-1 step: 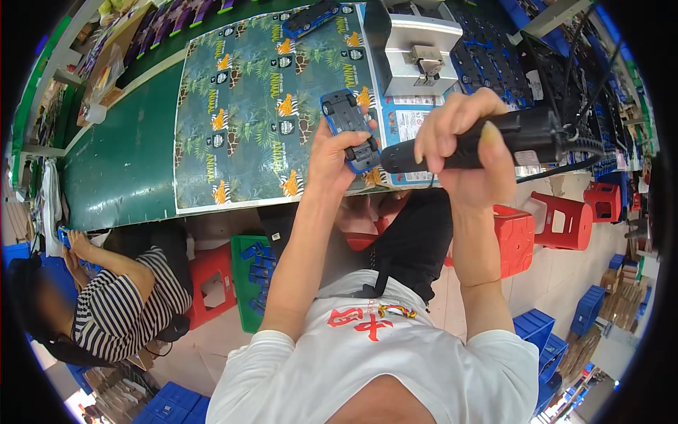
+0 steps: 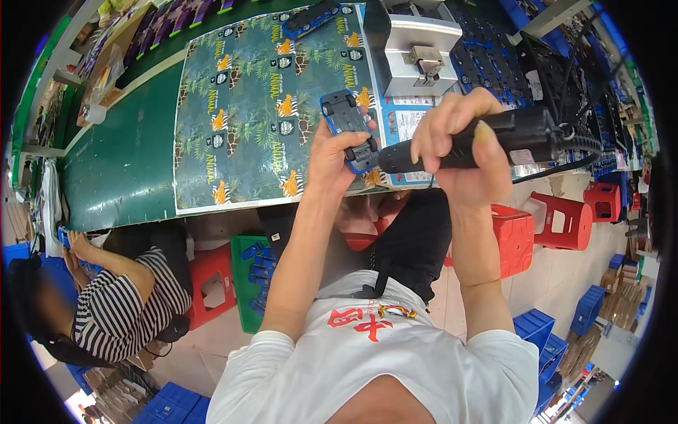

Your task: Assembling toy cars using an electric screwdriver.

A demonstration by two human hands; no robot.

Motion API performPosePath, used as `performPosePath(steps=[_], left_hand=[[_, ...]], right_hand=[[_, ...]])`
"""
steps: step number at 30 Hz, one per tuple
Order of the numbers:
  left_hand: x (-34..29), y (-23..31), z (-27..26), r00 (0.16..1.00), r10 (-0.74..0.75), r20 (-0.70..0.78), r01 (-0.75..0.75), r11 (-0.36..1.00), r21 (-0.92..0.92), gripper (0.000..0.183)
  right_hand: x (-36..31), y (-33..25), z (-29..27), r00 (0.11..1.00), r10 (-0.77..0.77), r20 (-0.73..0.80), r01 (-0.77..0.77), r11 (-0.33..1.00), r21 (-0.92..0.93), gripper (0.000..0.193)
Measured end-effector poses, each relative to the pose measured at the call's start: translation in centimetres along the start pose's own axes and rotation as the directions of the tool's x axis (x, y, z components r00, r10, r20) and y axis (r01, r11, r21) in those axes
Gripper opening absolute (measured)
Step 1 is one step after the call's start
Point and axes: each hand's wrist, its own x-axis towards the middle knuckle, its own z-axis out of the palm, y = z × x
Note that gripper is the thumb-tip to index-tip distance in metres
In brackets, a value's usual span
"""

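Observation:
My left hand (image 2: 330, 157) is closed around a toy car (image 2: 342, 113) with a blue body. Its black underside and wheels face up, with my thumb across it. In my right hand (image 2: 472, 159) is a black electric screwdriver (image 2: 526, 134), lying nearly level with a coiled cord at its back end. The screwdriver's front end comes close to the lower right edge of the car; whether its tip touches the car cannot be made out. Both hands are over the front edge of the bench. A second blue toy car (image 2: 311, 20) lies farther back.
A printed sheet (image 2: 247, 134) covers part of the green bench (image 2: 127, 152). A silver metal device (image 2: 420, 53) stands behind my right hand, beside rows of blue cars (image 2: 491, 60). Below are a green crate (image 2: 247, 283), red stools (image 2: 561, 220) and a seated person in stripes (image 2: 116, 304).
My right hand and the screwdriver have shifted slightly left and up. My left hand and the toy car look the same.

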Motion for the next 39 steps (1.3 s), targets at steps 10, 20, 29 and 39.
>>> performPosePath(steps=[10,20,29,39], left_hand=[[0.6,-0.1,-0.2,1.000,-0.003,0.015,0.003,0.999,-0.041,0.058],[0.1,0.1,0.3,1.000,-0.023,-0.016,0.022,0.998,-0.058,0.058],[0.2,0.7,0.7,0.995,-0.082,-0.047,0.080,0.996,-0.041,0.053],[0.2,0.8,0.3,0.994,-0.105,-0.025,0.105,0.994,0.005,0.052]], right_hand=[[0.6,-0.1,0.6,0.998,0.059,0.021,-0.056,0.987,-0.150,0.028],[0.6,0.8,1.8,0.981,0.142,-0.129,-0.150,0.987,-0.055,0.021],[0.9,1.1,1.0,0.982,0.188,0.017,-0.182,0.967,-0.177,0.025],[0.4,1.0,1.2,0.979,0.186,0.088,-0.169,0.970,-0.175,0.033]])
